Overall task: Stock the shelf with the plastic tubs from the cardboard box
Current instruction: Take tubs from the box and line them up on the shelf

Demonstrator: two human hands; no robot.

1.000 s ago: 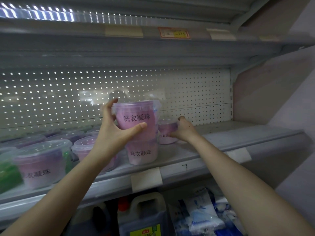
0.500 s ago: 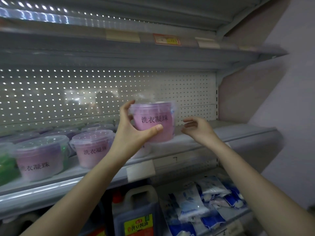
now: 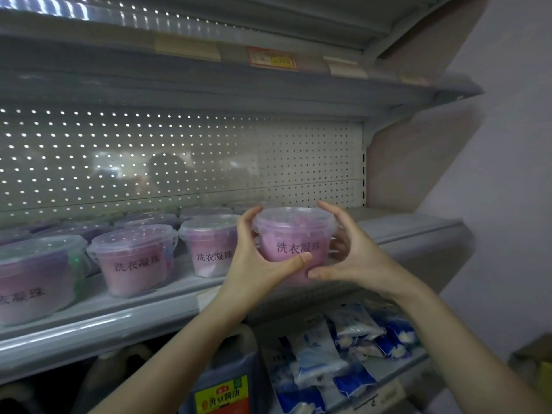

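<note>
A clear plastic tub (image 3: pixel 294 236) with pink contents and black printed characters is held at the front of the grey shelf (image 3: pixel 412 227). My left hand (image 3: pixel 257 264) grips its left side, thumb across the front. My right hand (image 3: pixel 349 252) cups its right side, thumb under the base. Whether the tub touches the shelf is hidden by my hands. To its left stands a row of like tubs (image 3: pixel 209 246), with more behind them.
The white pegboard back panel (image 3: pixel 298 162) closes the shelf behind. Bare shelf lies to the right of the held tub, up to the side wall (image 3: pixel 412 162). Below are a dark jug (image 3: pixel 227 380) and blue-white packets (image 3: pixel 337 348). A cardboard box corner (image 3: pixel 534 360) shows at far right.
My left hand carried the tub from on top of another tub rightward and down to the shelf front. My right hand left a tub at the back and took hold of this one.
</note>
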